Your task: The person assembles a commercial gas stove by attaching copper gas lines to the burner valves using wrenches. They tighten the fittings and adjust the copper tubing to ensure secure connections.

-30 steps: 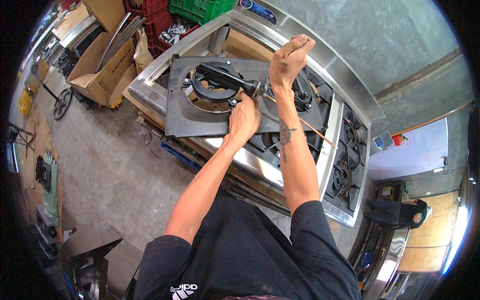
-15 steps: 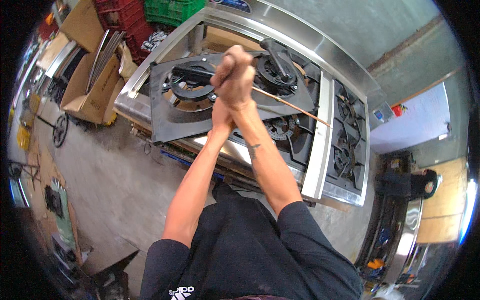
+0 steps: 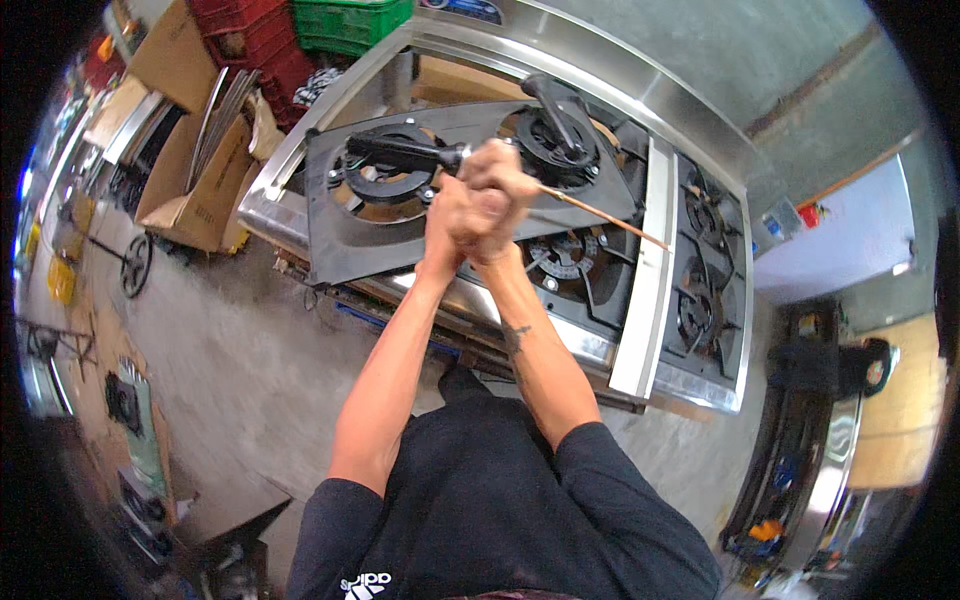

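Over the stainless steel stove (image 3: pixel 285 215), my left hand (image 3: pixel 447 225) and my right hand (image 3: pixel 495 190) are closed and pressed together, the right one on top. Motion smears them, and whatever lies inside them is hidden. Beneath them a dark metal panel (image 3: pixel 330 240) lies skewed across the stove top. It carries two black ring burners, the left burner (image 3: pixel 392 185) and the right burner (image 3: pixel 555 140), each with a thick black pipe. The left burner's pipe (image 3: pixel 400 150) ends beside my right hand. A thin copper-coloured rod (image 3: pixel 610 217) stretches from near my hands toward the right.
Black grates with another burner (image 3: pixel 562 257) sit at the stove's middle, and more burners (image 3: pixel 695 305) at its right end. Behind left stand red crates (image 3: pixel 245 45), a green crate (image 3: pixel 350 25) and a cardboard box (image 3: pixel 195 200) holding metal strips. A whiteboard (image 3: pixel 840 235) leans at right.
My joined hands have come down and slightly right, nearer my body, uncovering the end of the left burner's pipe. The panel and rod look unmoved on the stove; the whole view has shifted slightly.
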`<state>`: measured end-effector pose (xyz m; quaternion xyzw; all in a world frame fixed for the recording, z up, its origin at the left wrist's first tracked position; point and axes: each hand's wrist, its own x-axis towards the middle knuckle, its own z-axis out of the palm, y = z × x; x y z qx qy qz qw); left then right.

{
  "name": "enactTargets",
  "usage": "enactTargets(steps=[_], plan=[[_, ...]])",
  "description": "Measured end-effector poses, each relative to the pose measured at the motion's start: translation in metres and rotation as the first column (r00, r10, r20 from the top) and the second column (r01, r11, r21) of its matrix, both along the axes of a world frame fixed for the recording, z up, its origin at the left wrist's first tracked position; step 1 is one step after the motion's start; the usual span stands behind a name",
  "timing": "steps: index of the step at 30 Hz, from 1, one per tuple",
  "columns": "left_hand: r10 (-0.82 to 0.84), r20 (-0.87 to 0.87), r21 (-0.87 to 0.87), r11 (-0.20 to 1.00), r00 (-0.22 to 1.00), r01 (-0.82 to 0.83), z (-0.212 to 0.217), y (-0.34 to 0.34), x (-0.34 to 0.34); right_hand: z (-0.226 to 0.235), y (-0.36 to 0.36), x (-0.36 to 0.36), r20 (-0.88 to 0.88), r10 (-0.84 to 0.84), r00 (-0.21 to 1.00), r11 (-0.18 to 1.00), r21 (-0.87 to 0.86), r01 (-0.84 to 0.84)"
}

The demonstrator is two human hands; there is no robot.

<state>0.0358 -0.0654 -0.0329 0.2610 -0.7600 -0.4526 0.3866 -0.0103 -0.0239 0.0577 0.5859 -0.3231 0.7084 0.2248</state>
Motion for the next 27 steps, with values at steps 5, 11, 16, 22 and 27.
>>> enactTargets(steps=[5,11,16,22,27], plan=[[0.148,0.206,0.022,0.988,0.967,-0.156,0.023,0.009,-0.003,0.012,0.009,0.001,0.351,0.104,0.93,0.995,-0.051,-0.092],[0.159,0.175,0.046,0.984,0.972,-0.169,0.034,0.014,0.0,0.031,0.009,-0.007,0.416,0.122,0.901,0.985,0.062,-0.162],[0.164,0.149,0.065,0.982,0.975,-0.175,0.035,0.016,0.001,0.038,-0.005,-0.011,0.368,0.064,0.927,0.989,0.099,-0.107],[0.126,0.02,0.08,0.989,0.992,-0.127,0.015,0.011,-0.004,0.021,-0.006,0.002,0.063,0.032,0.997,0.99,0.133,-0.04],[0.086,-0.083,-0.081,0.992,0.993,-0.093,-0.005,0.006,-0.006,0.018,-0.016,0.003,0.017,-0.066,0.998,0.988,0.143,0.063]])
